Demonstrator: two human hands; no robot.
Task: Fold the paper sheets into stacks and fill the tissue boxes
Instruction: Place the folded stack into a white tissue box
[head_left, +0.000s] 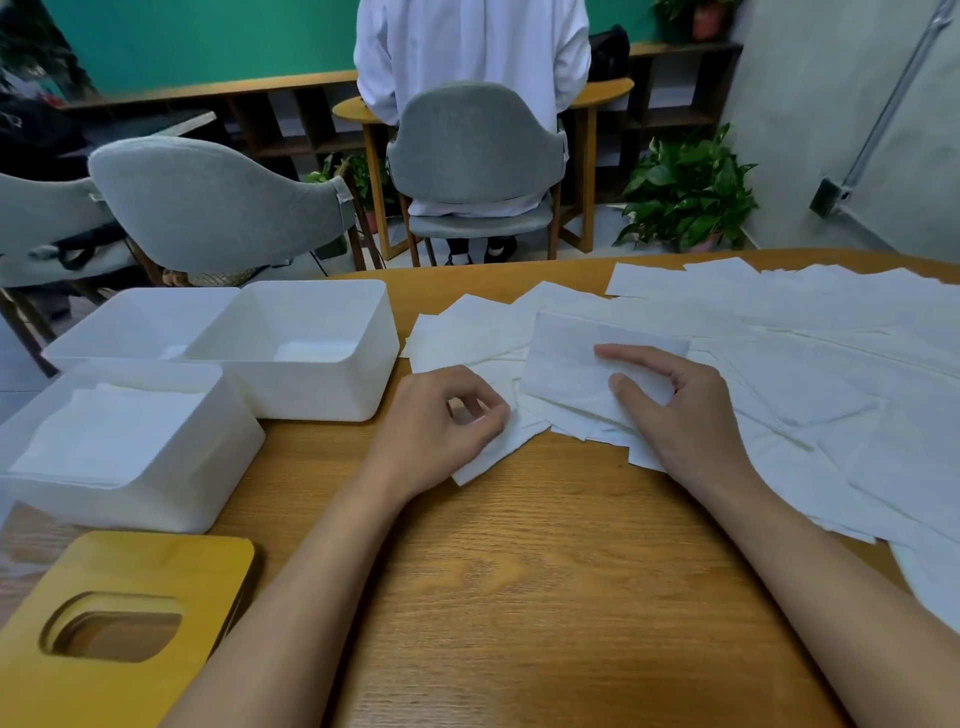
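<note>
Closest is a wooden lid (119, 623) with a hole in it, lying flat on the table (519, 571). Just behind it is the near box (156, 499), and it has a stack (109, 436) of folded paper inside.

Next come the hands. The left hand (441, 431) has curled fingers and pinches the edge of a small sheet (493, 452). The right hand (680, 410) is spread out, with its finger and thumb resting flat on a folded sheet (571, 364).

I think this is the folding step. One box looks filled and a new stack is being made. Next, the edges need to line up well and the fold needs a firm press.

Behind the hands, two more boxes (322, 384) stand side by side and look almost empty. Many loose sheets (805, 338) lie on the right.

Far away are grey chairs (467, 145), a person in white (467, 47) and a green plant (685, 192).
</note>
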